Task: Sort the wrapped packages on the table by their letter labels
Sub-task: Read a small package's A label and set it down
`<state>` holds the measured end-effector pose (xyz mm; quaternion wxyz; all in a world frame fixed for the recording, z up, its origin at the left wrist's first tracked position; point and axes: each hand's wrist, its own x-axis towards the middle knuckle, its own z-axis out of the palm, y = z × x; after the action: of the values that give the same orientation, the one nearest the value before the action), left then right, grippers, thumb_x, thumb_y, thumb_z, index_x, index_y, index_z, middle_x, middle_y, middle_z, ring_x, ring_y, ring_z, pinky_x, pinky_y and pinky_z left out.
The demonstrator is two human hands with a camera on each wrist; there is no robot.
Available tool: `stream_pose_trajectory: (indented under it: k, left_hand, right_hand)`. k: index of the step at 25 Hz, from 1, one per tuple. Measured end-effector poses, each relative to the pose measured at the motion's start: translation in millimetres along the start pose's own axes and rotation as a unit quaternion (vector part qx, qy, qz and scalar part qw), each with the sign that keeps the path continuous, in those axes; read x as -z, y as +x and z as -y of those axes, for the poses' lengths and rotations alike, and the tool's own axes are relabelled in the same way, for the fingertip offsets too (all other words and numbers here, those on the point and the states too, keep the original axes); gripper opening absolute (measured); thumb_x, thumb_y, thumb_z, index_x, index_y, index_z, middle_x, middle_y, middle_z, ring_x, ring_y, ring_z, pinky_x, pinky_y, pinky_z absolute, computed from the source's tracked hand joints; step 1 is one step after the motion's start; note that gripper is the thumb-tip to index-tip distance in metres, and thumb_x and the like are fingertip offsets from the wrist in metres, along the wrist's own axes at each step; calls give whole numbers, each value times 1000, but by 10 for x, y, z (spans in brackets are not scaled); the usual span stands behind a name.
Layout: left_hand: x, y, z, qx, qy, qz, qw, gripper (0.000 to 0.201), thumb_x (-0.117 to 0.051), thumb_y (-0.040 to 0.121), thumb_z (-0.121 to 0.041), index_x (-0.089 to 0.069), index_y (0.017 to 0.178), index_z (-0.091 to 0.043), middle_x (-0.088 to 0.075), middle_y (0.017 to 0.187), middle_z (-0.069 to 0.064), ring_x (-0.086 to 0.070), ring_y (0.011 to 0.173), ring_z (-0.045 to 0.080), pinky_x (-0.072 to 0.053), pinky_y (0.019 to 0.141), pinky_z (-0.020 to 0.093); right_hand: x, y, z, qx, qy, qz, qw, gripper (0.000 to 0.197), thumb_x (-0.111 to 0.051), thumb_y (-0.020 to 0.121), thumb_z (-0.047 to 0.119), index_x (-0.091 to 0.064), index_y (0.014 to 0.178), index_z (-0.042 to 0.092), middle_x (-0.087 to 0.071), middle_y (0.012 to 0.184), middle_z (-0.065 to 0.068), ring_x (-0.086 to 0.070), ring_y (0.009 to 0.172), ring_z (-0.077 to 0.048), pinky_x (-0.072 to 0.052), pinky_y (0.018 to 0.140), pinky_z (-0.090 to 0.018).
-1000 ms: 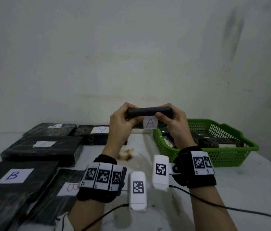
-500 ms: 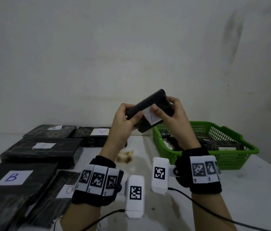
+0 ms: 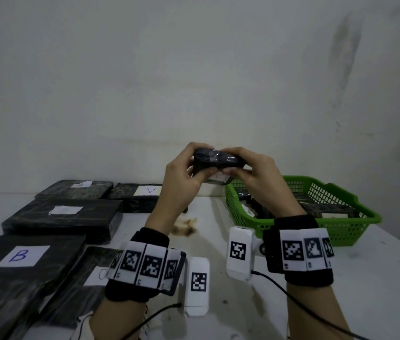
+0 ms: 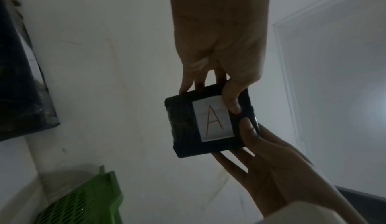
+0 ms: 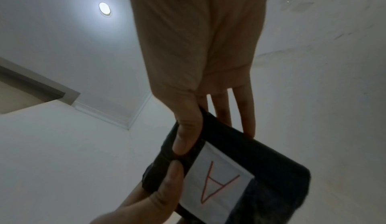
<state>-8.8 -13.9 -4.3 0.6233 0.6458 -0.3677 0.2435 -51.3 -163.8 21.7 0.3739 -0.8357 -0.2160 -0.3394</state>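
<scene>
Both hands hold one small black wrapped package (image 3: 215, 161) in the air above the table's middle. My left hand (image 3: 197, 168) grips its left end and my right hand (image 3: 234, 165) pinches its right end. Its white label faces down, so the head view shows only the label's edge. In the left wrist view the package (image 4: 183, 122) shows a red letter A on its label (image 4: 213, 120), with the left thumb (image 4: 230, 98) beside it. The right wrist view shows the same label (image 5: 217, 186) next to the right thumb (image 5: 185, 136).
Larger black packages lie at the left: one labelled B (image 3: 22, 256), one labelled A (image 3: 142, 195) at the back, and several others. A green basket (image 3: 356, 218) at the right holds more packages. A brown scrap (image 3: 186, 227) lies mid-table.
The package was tilted up with its label towards me. Both hands have since turned it flat, label down, and lowered it slightly.
</scene>
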Motion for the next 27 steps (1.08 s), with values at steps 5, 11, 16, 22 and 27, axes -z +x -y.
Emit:
stream_pose_trajectory:
  k: [5, 11, 16, 22, 27]
  left_hand:
    - [4, -25, -47, 1, 11, -21, 1000, 33, -72, 70, 7, -57, 74, -22, -63, 74, -5, -59, 73, 4, -55, 73, 21]
    - [28, 25, -27, 68, -48, -27, 996, 25, -66, 79, 1, -49, 79, -17, -56, 81, 1, -63, 85, 20, -58, 76, 30]
    - [52, 27, 35, 83, -97, 6, 992, 30, -64, 81, -1, -47, 94, -22, -53, 93, 3, -58, 95, 22, -53, 87, 35]
    - [47, -18, 45, -33, 49, 25, 998, 39, -69, 77, -22, -50, 107, -37, -58, 105, -11, -58, 97, 3, -49, 89, 22]
    - [85, -9, 86, -52, 70, 38, 995, 43, -66, 77, -27, -52, 118, -33, -58, 114, -10, -55, 110, 4, -44, 100, 26]
  right_hand:
    - [-11, -6, -1, 5, -10, -28, 1000, 25, -66, 74, -5, -73, 94, 8, -70, 78, -1, -59, 72, 2, -46, 69, -12]
    - [-27, -12, 33, -66, 47, -19, 997, 43, -69, 81, 8, -53, 120, 17, -61, 98, 4, -58, 91, -7, -51, 80, -17]
    - [57, -26, -117, -117, -21, 18, 993, 32, -72, 75, 4, -55, 96, 20, -57, 84, 10, -53, 84, -12, -38, 62, -3]
    - [104, -31, -57, -50, -57, -38, 996, 35, -80, 66, 10, -67, 96, 23, -51, 87, 3, -50, 80, -3, -36, 72, -3]
    - [139, -29, -4, 29, -59, -99, 993, 37, -80, 63, 2, -72, 99, 8, -43, 78, 10, -48, 76, 7, -39, 70, -2]
